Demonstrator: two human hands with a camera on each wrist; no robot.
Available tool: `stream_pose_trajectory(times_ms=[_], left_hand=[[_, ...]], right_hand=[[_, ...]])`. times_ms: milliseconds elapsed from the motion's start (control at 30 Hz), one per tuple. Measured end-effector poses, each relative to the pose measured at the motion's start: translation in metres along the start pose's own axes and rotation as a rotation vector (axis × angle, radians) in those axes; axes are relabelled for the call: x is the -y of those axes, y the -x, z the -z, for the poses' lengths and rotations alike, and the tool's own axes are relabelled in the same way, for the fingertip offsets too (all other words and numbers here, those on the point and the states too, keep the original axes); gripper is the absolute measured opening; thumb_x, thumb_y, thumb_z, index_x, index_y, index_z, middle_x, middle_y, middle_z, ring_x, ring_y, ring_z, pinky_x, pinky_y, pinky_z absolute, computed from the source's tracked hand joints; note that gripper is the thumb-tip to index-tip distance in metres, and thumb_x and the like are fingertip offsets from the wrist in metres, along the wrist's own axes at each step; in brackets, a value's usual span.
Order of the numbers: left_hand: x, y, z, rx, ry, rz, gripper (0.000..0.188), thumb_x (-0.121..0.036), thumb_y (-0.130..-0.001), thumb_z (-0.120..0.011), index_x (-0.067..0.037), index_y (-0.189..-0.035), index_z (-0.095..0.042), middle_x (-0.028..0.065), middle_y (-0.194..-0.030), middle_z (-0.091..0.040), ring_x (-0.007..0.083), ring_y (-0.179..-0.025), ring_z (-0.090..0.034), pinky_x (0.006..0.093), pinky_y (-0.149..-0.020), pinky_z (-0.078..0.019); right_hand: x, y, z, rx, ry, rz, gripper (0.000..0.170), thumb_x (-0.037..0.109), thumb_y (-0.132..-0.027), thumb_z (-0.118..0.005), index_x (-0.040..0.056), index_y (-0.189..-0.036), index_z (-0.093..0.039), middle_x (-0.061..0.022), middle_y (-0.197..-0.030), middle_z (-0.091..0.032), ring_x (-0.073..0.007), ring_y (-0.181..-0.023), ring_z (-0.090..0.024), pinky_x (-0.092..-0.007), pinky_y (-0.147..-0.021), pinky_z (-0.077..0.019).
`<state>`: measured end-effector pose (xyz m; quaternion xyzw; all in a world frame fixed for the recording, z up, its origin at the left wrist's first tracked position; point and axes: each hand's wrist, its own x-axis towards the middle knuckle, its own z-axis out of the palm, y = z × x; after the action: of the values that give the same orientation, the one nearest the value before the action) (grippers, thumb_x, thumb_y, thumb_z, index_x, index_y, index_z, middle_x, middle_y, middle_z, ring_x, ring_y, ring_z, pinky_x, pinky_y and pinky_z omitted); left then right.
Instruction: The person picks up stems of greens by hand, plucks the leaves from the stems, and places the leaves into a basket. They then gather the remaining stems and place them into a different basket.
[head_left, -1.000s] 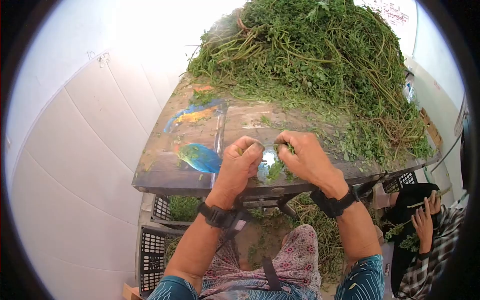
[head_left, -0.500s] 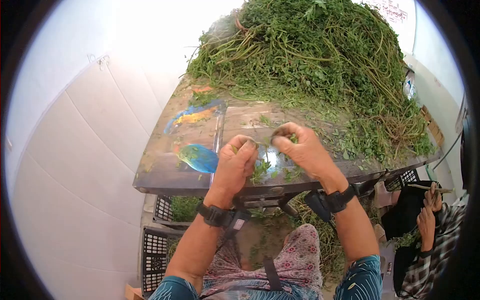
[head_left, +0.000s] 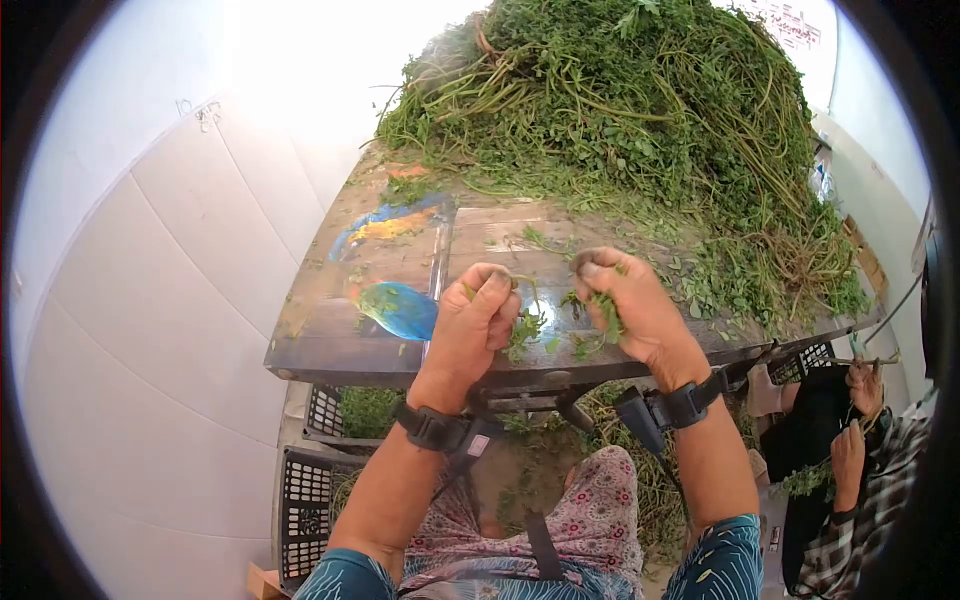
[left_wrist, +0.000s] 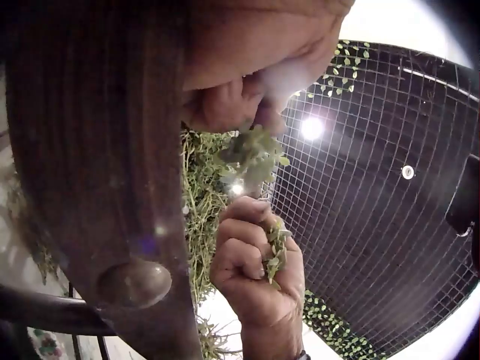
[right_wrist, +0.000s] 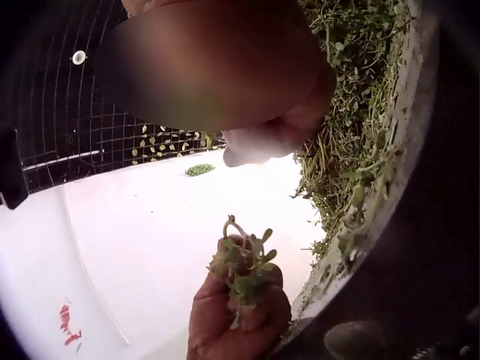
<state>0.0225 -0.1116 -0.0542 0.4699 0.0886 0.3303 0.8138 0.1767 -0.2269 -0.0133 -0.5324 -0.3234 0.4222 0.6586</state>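
Over the table's near edge, my left hand [head_left: 475, 315] pinches a purslane sprig [head_left: 522, 335] between thumb and curled fingers. Its bent stem sticks out at the top and its small rounded leaves hang below, as the right wrist view shows of the same sprig [right_wrist: 251, 277]. My right hand [head_left: 645, 310], a short way to the right, grips picked leaves [head_left: 608, 318] in its curled fingers. Green also shows in the right hand's fist [left_wrist: 259, 262] in the left wrist view.
A large heap of greens [head_left: 620, 110] covers the back of the wooden table [head_left: 330, 345]. Loose leaves [head_left: 720, 290] are strewn at the right. Below stand black crates [head_left: 305, 510]. Another person's hands [head_left: 850, 455] hold stems at the lower right.
My right hand has drawn away to the right from the left hand, leaves now showing in its grip. The left hand stays nearly in place. The other person's hands have shifted.
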Motion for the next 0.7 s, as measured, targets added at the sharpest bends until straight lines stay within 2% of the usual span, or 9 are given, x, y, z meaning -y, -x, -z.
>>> stream_pose_trajectory(times_ms=[67, 167, 267, 367, 467, 567, 667, 700], left_hand=[[0.0, 0.0, 0.0, 0.008, 0.011, 0.0, 0.012, -0.022, -0.091, -0.053, -0.01, -0.091, -0.051, -0.0032, -0.057, -0.04, 0.0032, -0.045, -0.03, 0.0168, -0.038, -0.0233], [0.0, 0.0, 0.0, -0.002, -0.002, 0.002, 0.012, -0.022, -0.09, -0.054, -0.01, -0.092, -0.051, -0.0029, -0.058, -0.041, 0.0032, -0.044, -0.03, 0.0167, -0.038, -0.0235], [-0.002, 0.002, -0.001, -0.066, 0.0, 0.0, 0.012, -0.021, -0.09, -0.055, -0.01, -0.093, -0.051, -0.0027, -0.06, -0.043, 0.0034, -0.046, -0.031, 0.0174, -0.038, -0.0246], [0.001, 0.0, 0.002, -0.029, 0.08, -0.041, 0.012, -0.02, -0.09, -0.055, -0.01, -0.094, -0.051, -0.0027, -0.063, -0.044, 0.0033, -0.048, -0.032, 0.0179, -0.04, -0.0262], [0.0, 0.001, -0.001, -0.055, 0.05, -0.04, 0.011, -0.02, -0.091, -0.054, -0.01, -0.093, -0.051, -0.0031, -0.064, -0.044, 0.0033, -0.049, -0.033, 0.0181, -0.041, -0.0271], [0.002, 0.0, 0.002, -0.027, 0.072, -0.038, 0.01, -0.019, -0.09, -0.054, -0.01, -0.092, -0.052, -0.0031, -0.065, -0.045, 0.0033, -0.049, -0.034, 0.0176, -0.041, -0.0271], [0.003, -0.001, 0.002, -0.052, 0.053, -0.054, 0.011, -0.019, -0.09, -0.055, -0.009, -0.091, -0.052, -0.0028, -0.065, -0.046, 0.0034, -0.049, -0.034, 0.0172, -0.04, -0.0272], [0.003, -0.001, 0.002, -0.048, 0.046, -0.059, 0.011, -0.019, -0.089, -0.056, -0.009, -0.091, -0.052, -0.0024, -0.065, -0.046, 0.0033, -0.049, -0.034, 0.0171, -0.04, -0.0273]], right_hand=[[-0.004, 0.001, -0.011, 0.035, 0.142, 0.0, 0.025, 0.013, -0.081, -0.057, -0.002, -0.1, -0.059, -0.0056, -0.078, -0.061, -0.0095, -0.064, -0.054, -0.0221, -0.054, -0.042], [-0.007, 0.006, -0.021, 0.128, 0.512, 0.096, 0.023, 0.017, -0.08, -0.06, -0.0016, -0.094, -0.061, -0.0025, -0.078, -0.059, -0.009, -0.062, -0.051, -0.0236, -0.054, -0.0415], [-0.005, 0.006, -0.021, 0.196, 0.818, 0.103, 0.027, 0.018, -0.078, -0.06, -0.0025, -0.094, -0.062, -0.0032, -0.081, -0.06, -0.01, -0.068, -0.051, -0.0239, -0.059, -0.0413], [-0.004, 0.008, -0.017, 0.174, 0.711, 0.051, 0.023, 0.015, -0.077, -0.058, -0.0002, -0.093, -0.062, -0.0012, -0.078, -0.058, -0.0087, -0.068, -0.049, -0.0235, -0.058, -0.0397], [-0.01, 0.004, -0.01, 0.11, 0.577, 0.033, 0.027, 0.019, -0.074, -0.058, -0.0007, -0.093, -0.062, -0.0059, -0.072, -0.057, -0.0145, -0.068, -0.051, -0.029, -0.062, -0.0428], [-0.022, -0.004, -0.006, 0.086, 0.418, 0.094, 0.023, 0.017, -0.075, -0.056, -0.0006, -0.09, -0.06, -0.0044, -0.071, -0.056, -0.0128, -0.067, -0.049, -0.0273, -0.061, -0.0408], [-0.018, -0.002, -0.009, 0.013, 0.424, 0.12, 0.018, 0.014, -0.076, -0.055, 0.0004, -0.087, -0.059, -0.0023, -0.071, -0.054, -0.0101, -0.065, -0.046, -0.0251, -0.058, -0.0379], [-0.016, -0.002, -0.012, -0.027, 0.315, 0.11, 0.016, 0.013, -0.076, -0.054, 0.001, -0.085, -0.059, -0.0017, -0.071, -0.054, -0.0092, -0.064, -0.045, -0.0244, -0.057, -0.0371]])
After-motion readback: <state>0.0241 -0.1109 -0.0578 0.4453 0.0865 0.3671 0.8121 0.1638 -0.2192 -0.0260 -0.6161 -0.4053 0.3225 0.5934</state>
